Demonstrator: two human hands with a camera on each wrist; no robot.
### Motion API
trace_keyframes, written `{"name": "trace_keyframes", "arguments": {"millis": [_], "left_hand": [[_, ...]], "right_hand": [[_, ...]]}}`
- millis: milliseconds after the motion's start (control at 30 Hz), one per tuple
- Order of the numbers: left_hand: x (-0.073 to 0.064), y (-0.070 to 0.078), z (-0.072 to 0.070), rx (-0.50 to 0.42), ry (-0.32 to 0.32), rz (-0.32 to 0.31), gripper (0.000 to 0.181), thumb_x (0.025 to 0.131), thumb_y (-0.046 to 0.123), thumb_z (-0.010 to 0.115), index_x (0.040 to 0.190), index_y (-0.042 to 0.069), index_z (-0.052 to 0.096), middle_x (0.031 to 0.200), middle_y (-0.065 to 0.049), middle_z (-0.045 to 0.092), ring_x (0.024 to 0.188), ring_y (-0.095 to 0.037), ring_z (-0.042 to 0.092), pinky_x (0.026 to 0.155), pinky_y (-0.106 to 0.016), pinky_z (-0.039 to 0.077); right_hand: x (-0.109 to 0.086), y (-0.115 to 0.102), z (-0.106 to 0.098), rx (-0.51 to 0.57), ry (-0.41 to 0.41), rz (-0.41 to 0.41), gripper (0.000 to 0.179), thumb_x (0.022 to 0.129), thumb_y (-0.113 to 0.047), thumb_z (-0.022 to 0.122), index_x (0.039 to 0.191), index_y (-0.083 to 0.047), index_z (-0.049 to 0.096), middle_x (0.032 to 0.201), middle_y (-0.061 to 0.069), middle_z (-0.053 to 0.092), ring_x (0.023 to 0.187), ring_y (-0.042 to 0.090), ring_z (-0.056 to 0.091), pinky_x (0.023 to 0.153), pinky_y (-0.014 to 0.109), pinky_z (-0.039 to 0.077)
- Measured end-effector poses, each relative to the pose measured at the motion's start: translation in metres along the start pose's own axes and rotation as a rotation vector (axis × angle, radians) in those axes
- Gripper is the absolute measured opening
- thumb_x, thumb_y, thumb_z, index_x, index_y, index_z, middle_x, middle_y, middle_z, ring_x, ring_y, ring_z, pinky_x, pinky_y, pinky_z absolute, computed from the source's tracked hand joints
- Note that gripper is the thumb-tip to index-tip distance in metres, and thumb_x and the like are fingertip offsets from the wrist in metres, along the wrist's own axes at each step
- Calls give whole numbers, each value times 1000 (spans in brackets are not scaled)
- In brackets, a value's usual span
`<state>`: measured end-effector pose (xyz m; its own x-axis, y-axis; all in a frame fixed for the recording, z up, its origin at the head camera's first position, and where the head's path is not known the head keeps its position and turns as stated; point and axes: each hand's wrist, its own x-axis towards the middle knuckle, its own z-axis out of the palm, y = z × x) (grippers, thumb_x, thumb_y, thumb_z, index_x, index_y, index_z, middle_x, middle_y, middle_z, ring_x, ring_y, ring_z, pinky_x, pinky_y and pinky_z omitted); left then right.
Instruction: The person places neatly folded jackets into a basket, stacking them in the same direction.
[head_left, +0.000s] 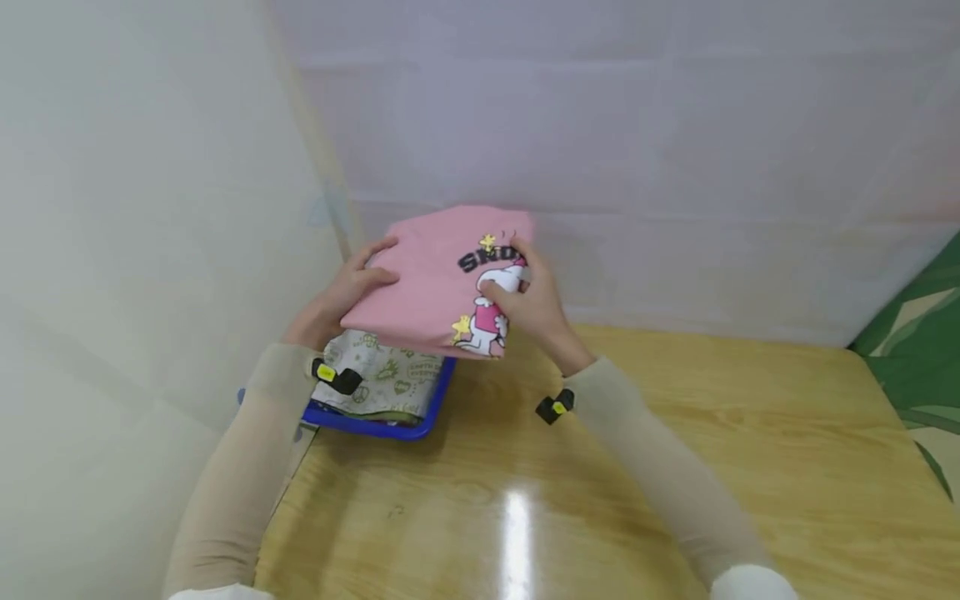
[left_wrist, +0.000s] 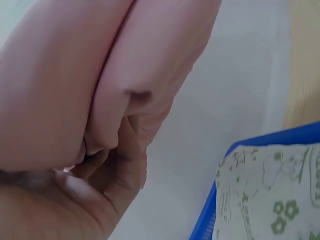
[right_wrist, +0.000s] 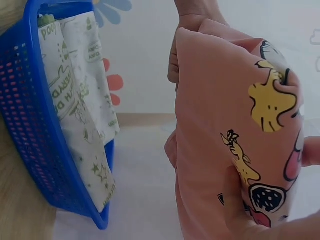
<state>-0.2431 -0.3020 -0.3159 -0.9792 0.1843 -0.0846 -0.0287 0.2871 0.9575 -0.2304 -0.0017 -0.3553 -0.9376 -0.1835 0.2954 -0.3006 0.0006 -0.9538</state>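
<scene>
A folded pink piece of clothing (head_left: 431,279) with a cartoon dog, small yellow birds and dark lettering is held up in the air by both hands. My left hand (head_left: 345,292) grips its left edge, thumb on top; in the left wrist view, the fingers (left_wrist: 127,165) curl under the folds. At the right edge, my right hand (head_left: 536,304) pinches the cloth, with its thumb over the dog print. Below and partly hidden by the garment stands a blue plastic basket (right_wrist: 37,125), holding folded white cloth (head_left: 382,383) with green print.
The basket stands on a wooden table (head_left: 675,467), near its left edge. A pale sheet-covered wall (head_left: 600,150) rises behind, and another pale wall (head_left: 135,250) is close on the left. Green leaf-patterned material (head_left: 915,367) lies at the far right.
</scene>
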Motion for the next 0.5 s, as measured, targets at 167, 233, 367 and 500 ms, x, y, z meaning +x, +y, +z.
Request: {"name": "trace_keyframes", "arguments": {"millis": [167, 233, 367, 500], "left_hand": [[5, -11, -22, 32, 16, -29, 78, 104, 24, 57, 172, 34, 19, 180, -8, 4, 151, -28, 26, 111, -32, 34], [7, -15, -31, 54, 16, -37, 78, 105, 26, 57, 172, 35, 19, 181, -8, 2, 154, -30, 22, 113, -35, 32], [10, -22, -46, 106, 3, -63, 76, 106, 31, 56, 172, 37, 18, 181, -7, 2, 152, -30, 26, 110, -33, 34], [12, -30, -58, 148, -7, -68, 76, 107, 28, 55, 172, 36, 17, 181, -6, 2, 141, -23, 34, 102, -25, 38]], "right_hand": [[9, 4, 25, -33, -3, 12, 88, 94, -11, 77, 167, -5, 29, 153, 25, 42, 120, 40, 65, 85, 37, 67], [10, 5, 34, -48, -1, 17, 88, 93, -12, 77, 167, -4, 29, 152, 25, 42, 120, 38, 63, 86, 37, 66], [11, 8, 49, -81, 6, 33, 89, 93, -14, 78, 167, -5, 30, 150, 25, 43, 114, 32, 61, 82, 33, 66], [11, 12, 60, -82, -1, 54, 90, 92, -14, 79, 168, -6, 30, 152, 25, 42, 109, 29, 60, 77, 30, 65]]}}
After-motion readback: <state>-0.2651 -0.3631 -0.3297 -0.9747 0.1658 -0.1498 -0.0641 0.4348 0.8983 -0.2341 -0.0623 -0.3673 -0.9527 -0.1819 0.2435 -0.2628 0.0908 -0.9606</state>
